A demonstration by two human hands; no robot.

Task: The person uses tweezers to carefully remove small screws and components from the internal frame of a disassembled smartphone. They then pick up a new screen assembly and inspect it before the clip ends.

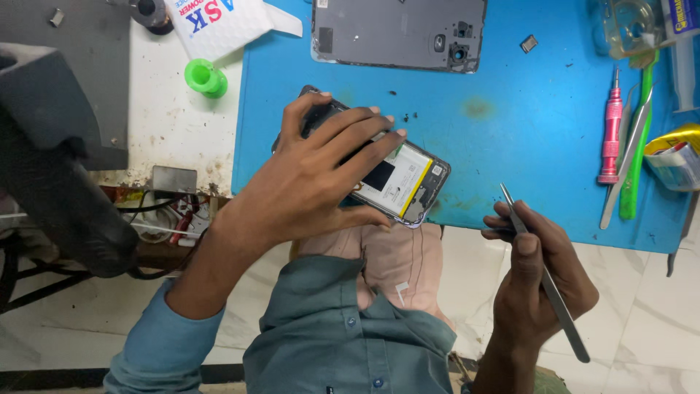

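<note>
Teal button-up shirt [343, 343], sleeves rolled to forearms, pinkish trousers [394, 263], bare hands

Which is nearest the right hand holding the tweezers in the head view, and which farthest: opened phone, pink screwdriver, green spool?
From the right hand:
1. Opened phone, just left, under the left hand.
2. Pink screwdriver, up right on the blue mat.
3. Green spool, far upper left.

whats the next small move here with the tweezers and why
Probably bring the tweezers in the right hand up and left to the opened phone. The left hand already pins the phone on the blue mat, its back is off and the battery exposed, while the tweezer tips sit off to its right, touching nothing.
</note>
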